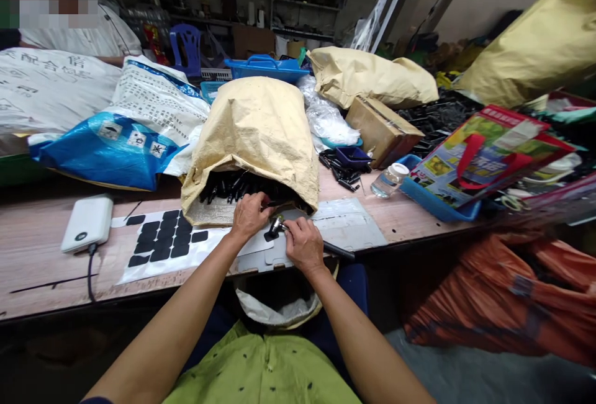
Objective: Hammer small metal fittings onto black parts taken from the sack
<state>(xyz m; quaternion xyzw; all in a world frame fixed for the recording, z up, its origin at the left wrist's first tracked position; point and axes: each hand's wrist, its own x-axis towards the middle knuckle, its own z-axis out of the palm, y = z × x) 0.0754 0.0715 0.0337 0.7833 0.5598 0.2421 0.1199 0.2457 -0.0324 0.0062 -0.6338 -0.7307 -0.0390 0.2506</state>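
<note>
My right hand (305,242) is closed round a hammer, its black handle (339,251) sticking out to the right and its shiny metal head (276,225) over a grey board (344,221). At the mouth of a tan woven sack (261,118), my left hand (250,213) has its fingers bent around a slim black part (274,203), mostly hidden. Many similar black parts (228,185) fill the sack's opening. To the left lies a white sheet (133,272) bearing rows of black rounded squares (162,246).
A white power bank (87,224) with a cable stands at left. Blue-and-white sacks (116,143) lie behind it. Rightward are a cardboard box (382,128), a jar (390,180) and a blue tray (437,205) with a printed bag. Another person (93,31) is at far left.
</note>
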